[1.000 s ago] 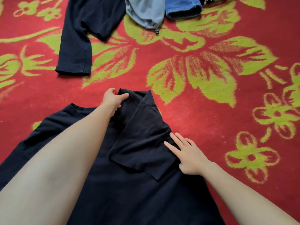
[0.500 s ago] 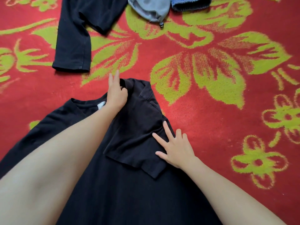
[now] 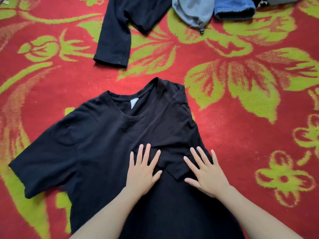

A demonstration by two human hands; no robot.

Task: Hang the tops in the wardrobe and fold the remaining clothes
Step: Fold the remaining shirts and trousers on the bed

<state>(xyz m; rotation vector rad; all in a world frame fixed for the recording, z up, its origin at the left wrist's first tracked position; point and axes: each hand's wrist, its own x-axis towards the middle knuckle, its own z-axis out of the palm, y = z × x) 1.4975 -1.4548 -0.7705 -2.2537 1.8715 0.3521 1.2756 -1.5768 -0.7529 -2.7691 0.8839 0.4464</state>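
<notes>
A dark navy T-shirt (image 3: 96,145) lies flat on the carpet, neck away from me, a white label showing inside the collar. Its right sleeve and side are folded inward over the chest. My left hand (image 3: 143,171) lies flat with spread fingers on the shirt at the folded sleeve's left edge. My right hand (image 3: 205,173) lies flat with spread fingers on the folded sleeve's right edge. The shirt's left sleeve is spread out to the left.
A red carpet (image 3: 241,144) with green flowers covers the floor. At the top lie another dark long-sleeved garment (image 3: 119,31), a grey garment (image 3: 193,11) with a drawstring, and a blue fleecy piece (image 3: 233,7).
My left hand has let go of the collar area and come down beside my right hand onto the folded sleeve. The view has shifted so the whole neckline shows.
</notes>
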